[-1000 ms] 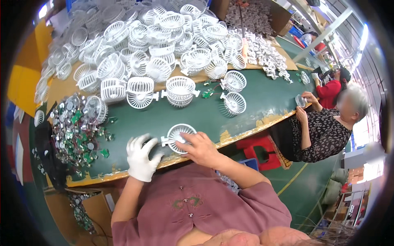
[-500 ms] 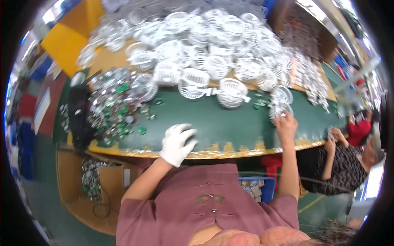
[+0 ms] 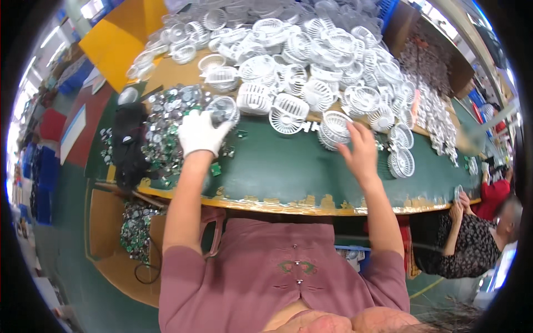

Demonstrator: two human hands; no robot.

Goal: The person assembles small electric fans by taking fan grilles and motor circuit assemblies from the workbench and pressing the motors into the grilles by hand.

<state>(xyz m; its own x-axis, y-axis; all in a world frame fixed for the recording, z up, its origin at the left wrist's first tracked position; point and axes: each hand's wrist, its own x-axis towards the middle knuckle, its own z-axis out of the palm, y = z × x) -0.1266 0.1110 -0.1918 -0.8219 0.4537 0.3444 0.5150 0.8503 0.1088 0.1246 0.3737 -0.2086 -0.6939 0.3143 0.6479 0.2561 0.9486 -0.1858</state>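
Observation:
My left hand (image 3: 201,133), in a white glove, reaches over a heap of small silver and green parts (image 3: 161,136) at the table's left. Its thumb stands apart from its fingers, beside a clear round plastic dish (image 3: 224,109); the fingertips are partly lost against the heap. My bare right hand (image 3: 360,147) is at the right edge of a stack of white slotted round cups (image 3: 333,129), thumb and fingers apart around the rim. No firm grip shows. Farther right, a slotted cup (image 3: 401,162) lies on the green tabletop (image 3: 277,172).
A large mound of clear and white slotted cups (image 3: 311,50) covers the table's far side. A black cloth bundle (image 3: 130,144) lies at the left. Below it stands a cardboard box (image 3: 105,222) with small parts. Another person (image 3: 472,238) works at the right, holding a small piece.
My left hand has moved from the table's front edge up and left onto the small-parts heap. My right hand has left the slotted cup at the right and moved left to the stack.

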